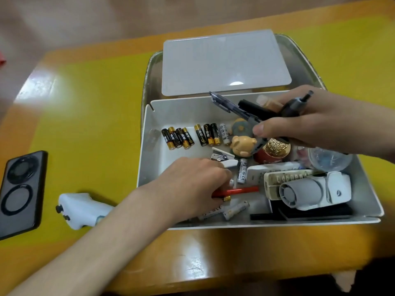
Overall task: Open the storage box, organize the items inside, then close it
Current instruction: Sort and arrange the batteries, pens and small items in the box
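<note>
R hand point(316, 122) grip pinching pens point(241, 110); L hand point(192, 180) grip on red pen point(241, 190) in box point(149, 146).

**Hands: pose and state**

Left hand point(198, 184): bare forearm entering from the near-left corner, palm down, fingers curled low and closed round a red pen point(241, 191). Right hand point(316, 122): entering from the right edge, raised, thumb and fingers clamped on a bundle of pens point(252, 112).

Surface: yellow-orange table point(92, 86)
On it: open storage box point(149, 159), tray point(152, 67) w/ lid point(224, 63), black phone point(20, 193), white device point(82, 210)
</note>
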